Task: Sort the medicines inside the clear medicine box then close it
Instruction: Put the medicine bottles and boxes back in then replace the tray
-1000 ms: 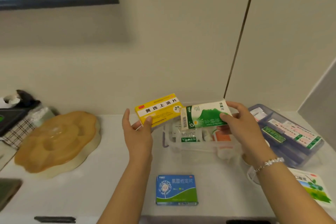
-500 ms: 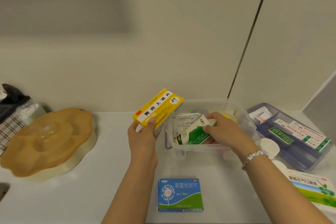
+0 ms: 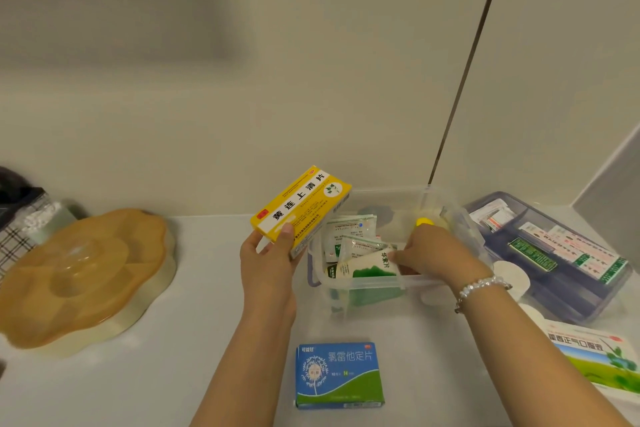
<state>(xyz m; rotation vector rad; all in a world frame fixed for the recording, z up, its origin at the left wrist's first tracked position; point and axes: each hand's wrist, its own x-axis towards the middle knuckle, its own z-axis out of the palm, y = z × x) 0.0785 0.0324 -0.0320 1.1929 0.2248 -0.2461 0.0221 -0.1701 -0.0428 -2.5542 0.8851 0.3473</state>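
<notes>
we see the right hand (image 3: 429, 253) pinching the green box (image 3: 369, 265) down into the clear box (image 3: 367, 282) while the left hand (image 3: 268, 258) grips the yellow box (image 3: 303, 204) above its rim, and forcing it may crush the sachets (image 3: 349, 230).

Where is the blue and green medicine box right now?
The flat blue and green medicine box lies on the white counter, bottom centre of the head view, between the forearms, just before the clear plastic medicine box.
</notes>
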